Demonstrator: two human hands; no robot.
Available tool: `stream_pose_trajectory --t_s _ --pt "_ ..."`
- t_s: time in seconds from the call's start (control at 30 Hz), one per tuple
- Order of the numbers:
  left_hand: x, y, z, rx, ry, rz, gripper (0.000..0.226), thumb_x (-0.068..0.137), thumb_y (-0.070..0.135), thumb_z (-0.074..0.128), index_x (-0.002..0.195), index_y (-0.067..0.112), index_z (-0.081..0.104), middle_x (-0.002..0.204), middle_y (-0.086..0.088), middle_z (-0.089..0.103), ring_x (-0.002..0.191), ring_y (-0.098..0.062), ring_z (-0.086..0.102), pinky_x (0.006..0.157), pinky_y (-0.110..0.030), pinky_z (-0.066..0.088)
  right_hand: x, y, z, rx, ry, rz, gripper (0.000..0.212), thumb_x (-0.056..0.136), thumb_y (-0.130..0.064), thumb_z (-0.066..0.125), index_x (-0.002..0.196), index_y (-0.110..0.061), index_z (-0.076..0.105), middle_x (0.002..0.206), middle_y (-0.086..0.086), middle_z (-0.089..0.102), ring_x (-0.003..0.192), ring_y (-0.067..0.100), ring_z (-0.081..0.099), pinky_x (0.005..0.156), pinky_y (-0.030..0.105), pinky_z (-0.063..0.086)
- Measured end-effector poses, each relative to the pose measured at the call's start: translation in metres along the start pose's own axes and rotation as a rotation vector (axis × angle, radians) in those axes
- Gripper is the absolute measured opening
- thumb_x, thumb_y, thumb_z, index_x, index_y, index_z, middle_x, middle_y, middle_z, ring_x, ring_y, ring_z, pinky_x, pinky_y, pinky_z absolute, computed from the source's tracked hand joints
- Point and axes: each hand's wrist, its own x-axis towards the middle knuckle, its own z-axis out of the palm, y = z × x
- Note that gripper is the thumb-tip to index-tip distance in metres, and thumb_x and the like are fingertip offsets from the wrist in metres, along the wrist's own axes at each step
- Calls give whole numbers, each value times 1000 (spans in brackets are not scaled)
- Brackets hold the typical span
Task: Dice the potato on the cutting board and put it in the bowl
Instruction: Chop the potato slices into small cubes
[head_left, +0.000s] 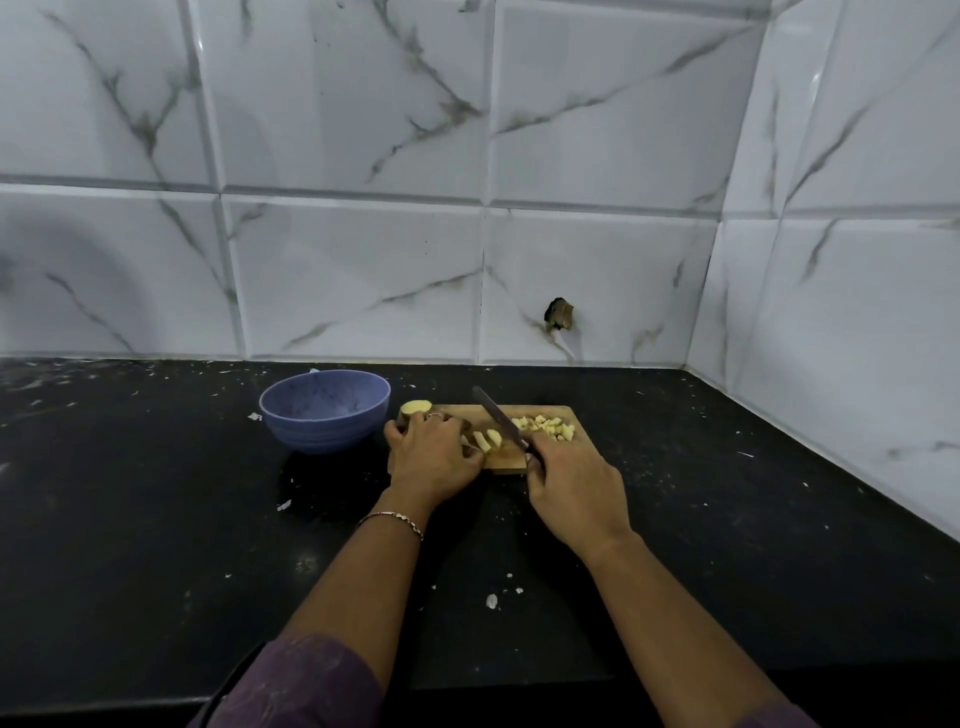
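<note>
A wooden board (460, 411) is seen on the black bench (156, 519), set near the back edge and just in front of the tiled wall (363, 260). A blue bowl (324, 418) stands just beside the board's left edge, apart from it. At the board's back-left corner an uncut piece of potato (415, 406) is laid, its pale cut face shown. The left hand (434, 457) is placed over the left part of the board, its fingers curled down; its grip is clamped on a few pale strips (488, 440) near the middle of the board, which are partly hidden by the fingers. A ring (435, 415) is worn on that hand and a thin bracelet (395, 519) at the wrist. A knife (498, 418) is held by the right hand (576, 488), whose grip is clamped round the handle at the board's front edge; the dark blade is angled away toward the back left, passing just to the right of the strips. Whether the edge touches the board cannot be told. A loose heap of dice (550, 427) is gathered on the right part of the board. White flecks are scattered over the bench. A dark hole (558, 314) is seen in the wall behind the board, and a purple sleeve (301, 680) on the left arm.
</note>
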Motion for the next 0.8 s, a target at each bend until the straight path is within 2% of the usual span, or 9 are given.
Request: stream_pose_trajectory --t_s 0.07,0.2,0.4,0.57,0.73,0.8 --pt "2 0 2 -23 10 19 37 91 49 52 123 31 59 131 2 55 129 -20 42 108 -52 21 1 0 1 4 -11 1 33 103 -31 48 135 -31 55 108 -7 64 84 3 48 75 17 39" --pt "4 -2 5 -46 42 25 26 89 48 54 107 32 65 116 6 64 118 -17 51 103 -48 23 3 1 4 -14 -1 27 33 103 -32 48 134 -32 55 105 -8 64 88 6 55 74 20 43" --pt "3 -2 -1 -58 60 2 23 90 45 57 106 32 67 115 7 64 119 -17 51 106 -50 21 3 3 5 -35 7 52 31 102 -33 49 132 -32 57 102 -8 65 86 7 57 69 19 41" --pt "2 -2 -2 -86 77 17 25 94 37 55 118 34 62 124 6 61 122 -18 49 108 -50 20 4 3 6 -34 3 73 30 102 -33 49 131 -32 57 99 -9 64 84 7 59 74 23 51" --pt "0 5 -5 -58 64 110 27 96 28 52 119 36 63 133 7 56 131 -16 42 110 -51 17 4 3 9 -26 30 95 26 101 -34 50 125 -30 59 97 -9 62 80 7 58 71 25 50" --pt "-1 7 -5 -41 9 165 34 98 25 48 127 39 58 141 6 49 137 -19 35 112 -51 17 5 4 10 -26 24 98 24 102 -34 50 124 -30 59 97 -9 63 79 6 56 71 23 48"
